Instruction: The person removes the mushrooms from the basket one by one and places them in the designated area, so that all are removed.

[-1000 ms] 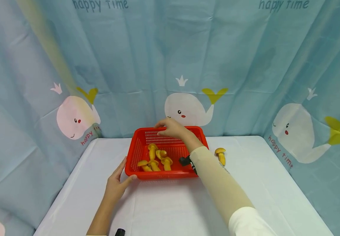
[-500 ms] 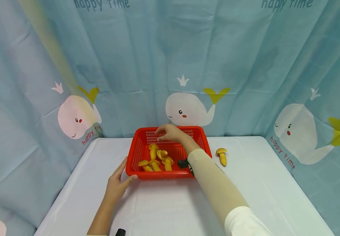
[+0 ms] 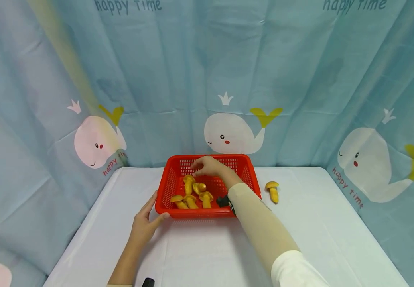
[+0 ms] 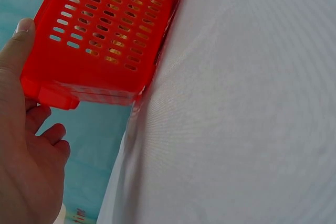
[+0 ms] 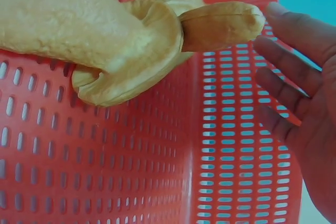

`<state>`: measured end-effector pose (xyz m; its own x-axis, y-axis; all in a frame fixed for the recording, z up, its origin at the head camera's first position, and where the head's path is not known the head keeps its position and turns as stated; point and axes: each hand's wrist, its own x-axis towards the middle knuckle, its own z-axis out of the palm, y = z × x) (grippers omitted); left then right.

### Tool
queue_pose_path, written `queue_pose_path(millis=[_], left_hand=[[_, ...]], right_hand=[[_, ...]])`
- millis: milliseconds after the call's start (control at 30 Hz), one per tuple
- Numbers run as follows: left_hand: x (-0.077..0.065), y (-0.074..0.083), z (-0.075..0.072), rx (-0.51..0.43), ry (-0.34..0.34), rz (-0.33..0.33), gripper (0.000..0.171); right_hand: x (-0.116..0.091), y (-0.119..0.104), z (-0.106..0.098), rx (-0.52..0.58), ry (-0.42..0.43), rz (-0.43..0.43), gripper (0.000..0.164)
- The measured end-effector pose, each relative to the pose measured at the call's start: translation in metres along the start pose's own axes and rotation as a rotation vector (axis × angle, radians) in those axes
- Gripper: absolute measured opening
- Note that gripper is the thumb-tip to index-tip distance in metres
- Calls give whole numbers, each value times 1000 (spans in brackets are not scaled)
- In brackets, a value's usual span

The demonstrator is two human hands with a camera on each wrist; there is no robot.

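A red perforated plastic basket (image 3: 207, 214) sits on the table with several yellow-brown mushrooms (image 3: 189, 186) in its left half. My left hand (image 3: 145, 226) grips its front left corner, thumb on one side of the rim; in the left wrist view the fingers (image 4: 59, 140) curl below the rim. Inside the basket, towards the back, my right hand (image 3: 209, 166) reaches down over the mushrooms with nothing in it. In the right wrist view its fingers are loosely extended, fingertips (image 5: 275, 10) right at the end of a mushroom (image 5: 223, 23).
One more mushroom (image 3: 273, 193) lies on the white tablecloth (image 3: 318, 223) to the right of the basket. A blue curtain (image 3: 296, 79) with whale prints hangs close behind the basket and along both sides of the table.
My right hand has come down from above the basket's back rim into the basket, close to the rear mushrooms. The left hand keeps its hold on the corner.
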<state>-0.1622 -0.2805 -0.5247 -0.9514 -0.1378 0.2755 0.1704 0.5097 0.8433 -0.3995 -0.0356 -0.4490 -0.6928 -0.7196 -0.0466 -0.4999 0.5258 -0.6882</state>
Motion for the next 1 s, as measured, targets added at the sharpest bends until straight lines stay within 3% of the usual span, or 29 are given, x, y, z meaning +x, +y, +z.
queue_pose_path(millis=[567, 867, 1000], left_hand=[[-1, 1, 2, 24, 4, -9, 88], [0, 1, 1, 30, 16, 6, 88], [0, 1, 1, 30, 11, 14, 87]], right_hand=[[0, 20, 4, 10, -103, 115, 29], [5, 26, 9, -1, -158, 74, 18], [4, 27, 11, -9, -188, 80, 20]])
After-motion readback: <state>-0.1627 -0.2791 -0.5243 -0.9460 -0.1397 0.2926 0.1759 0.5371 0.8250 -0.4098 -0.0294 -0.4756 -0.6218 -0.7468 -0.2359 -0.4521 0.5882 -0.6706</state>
